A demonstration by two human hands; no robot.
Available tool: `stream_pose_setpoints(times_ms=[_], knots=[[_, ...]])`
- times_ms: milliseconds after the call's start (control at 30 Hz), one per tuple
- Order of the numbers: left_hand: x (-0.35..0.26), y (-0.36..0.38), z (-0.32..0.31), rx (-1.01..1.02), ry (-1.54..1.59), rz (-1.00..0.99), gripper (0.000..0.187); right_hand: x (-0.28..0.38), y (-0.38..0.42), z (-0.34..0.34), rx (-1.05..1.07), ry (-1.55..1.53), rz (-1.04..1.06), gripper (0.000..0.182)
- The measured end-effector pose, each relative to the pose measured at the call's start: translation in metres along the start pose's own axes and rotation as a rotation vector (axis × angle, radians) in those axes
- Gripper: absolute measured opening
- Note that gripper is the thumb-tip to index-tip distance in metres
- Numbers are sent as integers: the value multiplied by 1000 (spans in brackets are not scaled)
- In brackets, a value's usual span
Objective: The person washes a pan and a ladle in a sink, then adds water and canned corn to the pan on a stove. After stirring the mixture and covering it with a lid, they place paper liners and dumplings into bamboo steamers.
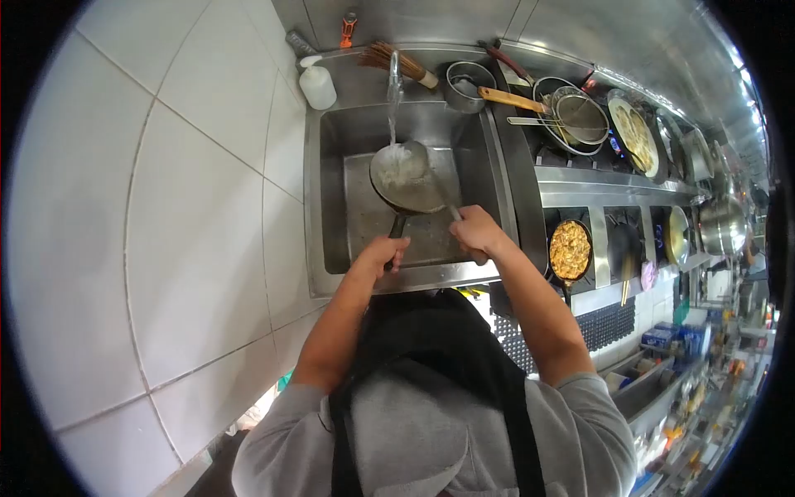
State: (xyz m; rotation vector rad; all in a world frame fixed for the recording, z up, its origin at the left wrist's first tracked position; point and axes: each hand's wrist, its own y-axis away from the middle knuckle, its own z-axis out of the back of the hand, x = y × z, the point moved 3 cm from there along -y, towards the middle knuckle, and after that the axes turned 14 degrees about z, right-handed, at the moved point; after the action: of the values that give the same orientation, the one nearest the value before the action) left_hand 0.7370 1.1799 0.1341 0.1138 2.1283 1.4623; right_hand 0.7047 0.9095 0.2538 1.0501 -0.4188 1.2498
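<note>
Inside the steel sink (339, 240), a round pan (429, 197) is tilted under the running tap (396, 74), with cloudy water and froth in it. My left hand (386, 252) is closed around the pan's dark handle, near the sink's front edge. Closed too, my right hand (478, 234) grips a long-handled metal utensil (445, 190). Its rounded head reaches into the pan beside the water stream; water and glare hide whether it is a ladle or a turner.
Behind the sink are a white pump bottle (317, 86), a bristle brush (397, 64) and a metal pot (468, 87). On the right, the stove holds strainers (580, 116) over a pan, a pan of browned food (570, 250) and a pale-food pan (633, 132). Tiled wall (207, 149) bounds the left.
</note>
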Motion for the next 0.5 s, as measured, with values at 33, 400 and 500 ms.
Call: stream_pose_setpoints(times_ms=[33, 400, 500], knots=[[-3, 15, 0, -15, -1, -6, 36, -3, 6, 6, 1, -6, 15, 21], [33, 181, -6, -1390, -836, -163, 26, 57, 11, 82, -373, 522, 343, 65], [27, 218, -25, -1523, -772, -216, 26, 54, -4, 75, -298, 670, 285, 68]])
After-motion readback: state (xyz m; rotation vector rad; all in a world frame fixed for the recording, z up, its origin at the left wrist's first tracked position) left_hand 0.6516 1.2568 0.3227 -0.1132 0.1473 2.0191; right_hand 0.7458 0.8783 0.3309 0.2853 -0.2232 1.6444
